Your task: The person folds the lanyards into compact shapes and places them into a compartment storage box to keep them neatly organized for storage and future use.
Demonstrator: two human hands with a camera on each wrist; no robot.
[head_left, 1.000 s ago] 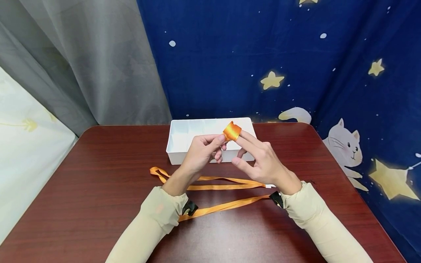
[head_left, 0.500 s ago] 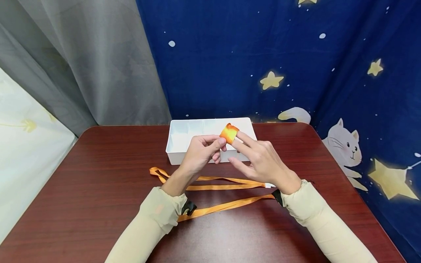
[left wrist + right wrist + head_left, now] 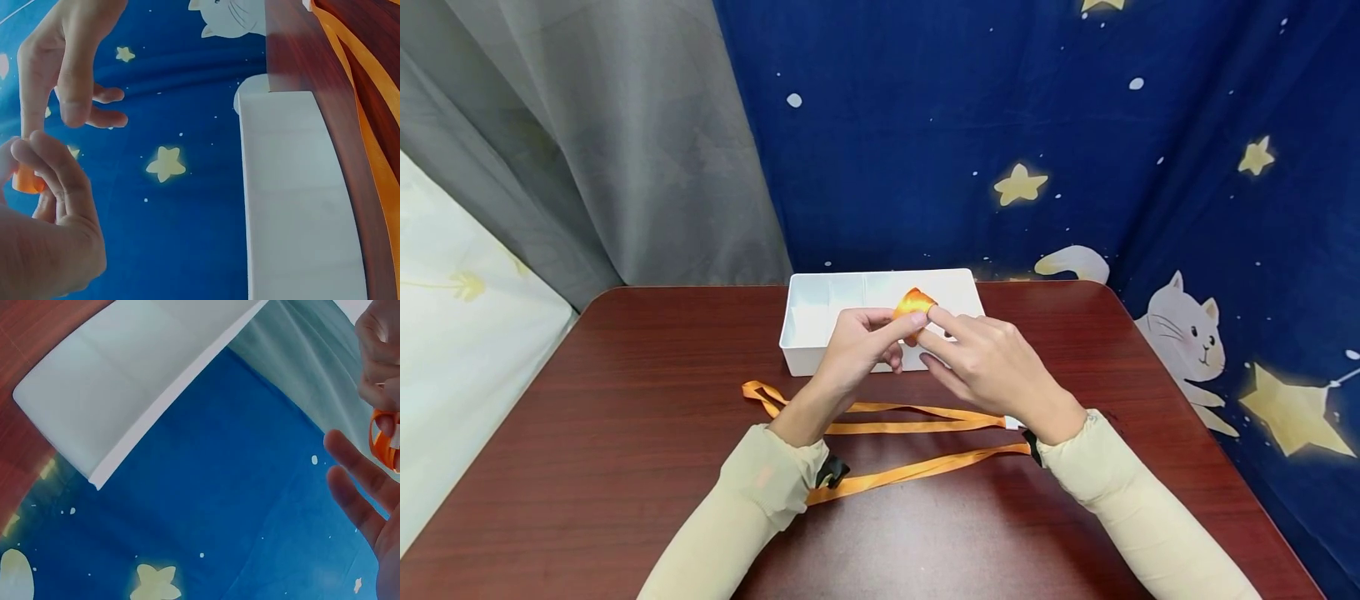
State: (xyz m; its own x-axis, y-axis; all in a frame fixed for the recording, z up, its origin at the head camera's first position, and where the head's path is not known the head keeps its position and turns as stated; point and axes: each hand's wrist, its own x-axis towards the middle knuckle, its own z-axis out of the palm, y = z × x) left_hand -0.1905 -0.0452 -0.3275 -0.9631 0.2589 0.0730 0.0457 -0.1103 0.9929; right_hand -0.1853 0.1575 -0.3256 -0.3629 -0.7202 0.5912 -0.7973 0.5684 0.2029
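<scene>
The head view is bright and mostly sharp, with a pale glare on the near middle of the worktop (image 3: 895,533), soft shadows below the forearms and a yellow highlight on the orange ribbon (image 3: 914,302). Both wrist views look dimmer and softer; the left bends the white box's (image 3: 300,194) long edge.
</scene>
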